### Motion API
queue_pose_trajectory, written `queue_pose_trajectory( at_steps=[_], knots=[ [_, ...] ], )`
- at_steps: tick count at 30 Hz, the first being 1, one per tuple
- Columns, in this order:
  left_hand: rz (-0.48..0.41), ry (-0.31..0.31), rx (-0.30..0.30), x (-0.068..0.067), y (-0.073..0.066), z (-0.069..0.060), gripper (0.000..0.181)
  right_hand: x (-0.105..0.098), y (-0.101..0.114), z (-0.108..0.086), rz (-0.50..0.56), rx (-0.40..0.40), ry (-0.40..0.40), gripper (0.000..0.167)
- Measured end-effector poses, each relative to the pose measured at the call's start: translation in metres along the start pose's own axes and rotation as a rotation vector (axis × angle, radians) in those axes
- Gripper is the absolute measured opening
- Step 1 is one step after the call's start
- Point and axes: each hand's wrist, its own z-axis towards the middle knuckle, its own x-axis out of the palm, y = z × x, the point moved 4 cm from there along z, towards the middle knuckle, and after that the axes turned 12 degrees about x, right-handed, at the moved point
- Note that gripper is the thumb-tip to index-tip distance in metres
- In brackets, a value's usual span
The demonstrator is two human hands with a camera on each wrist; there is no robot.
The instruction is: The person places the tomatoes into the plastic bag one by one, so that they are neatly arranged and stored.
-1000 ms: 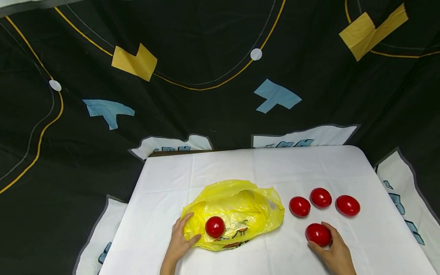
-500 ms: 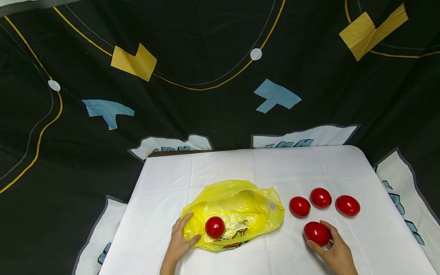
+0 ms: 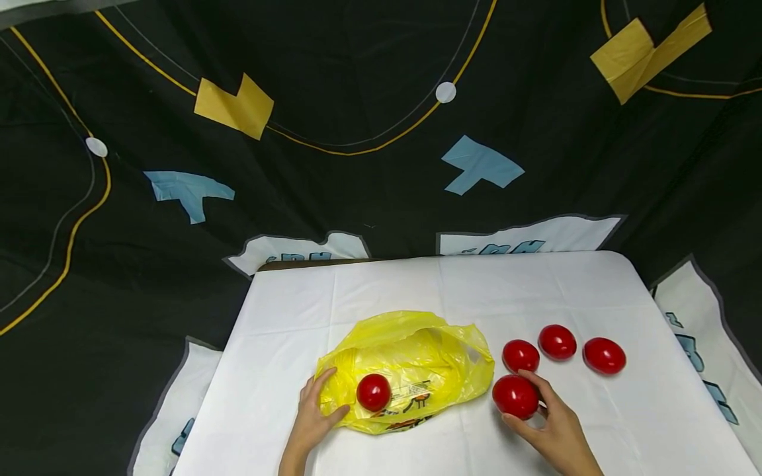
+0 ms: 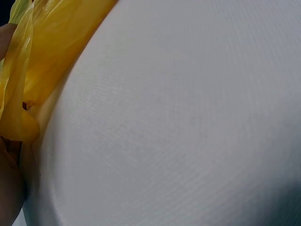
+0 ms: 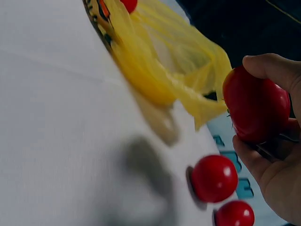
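In the head view my right hand (image 3: pixel 556 423) grips a glossy red tomato (image 3: pixel 515 396), thumb on the near side and fingers on the far side. The right wrist view shows this tomato (image 5: pixel 256 106) lifted above the cloth, with green bits at its end. My left hand (image 3: pixel 315 413) holds the left end of a yellow plastic bag (image 3: pixel 417 357), thumb and forefinger spread over it. The bag lies on its side, its mouth gaping to the right. Another tomato (image 3: pixel 374 393) sits on the bag's near left part. In the left wrist view only part of the hand shows beside bunched plastic.
Three tomatoes stand on the right half of the white-covered table (image 3: pixel 297 304): a left one (image 3: pixel 520 356), a middle one (image 3: pixel 557 342) and a right one (image 3: pixel 604 356). A dark curtain (image 3: pixel 357 192) with taped shapes hangs behind the table.
My right hand has lifted its tomato and carried it left and slightly away from me, toward the bag's mouth. The left hand and bag have stayed in place.
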Motion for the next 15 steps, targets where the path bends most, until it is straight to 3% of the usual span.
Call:
queue_pose_trajectory(
  at_steps=[7,15],
  knots=[
    [-0.017,0.031,-0.053,0.001,0.001,0.001,0.079,0.013,0.020,-0.003,0.039,-0.161,-0.034,0.080],
    [-0.013,0.038,-0.064,0.000,0.000,0.002,0.079,0.032,0.039,0.004,0.092,-0.217,-0.006,0.079]
  ],
)
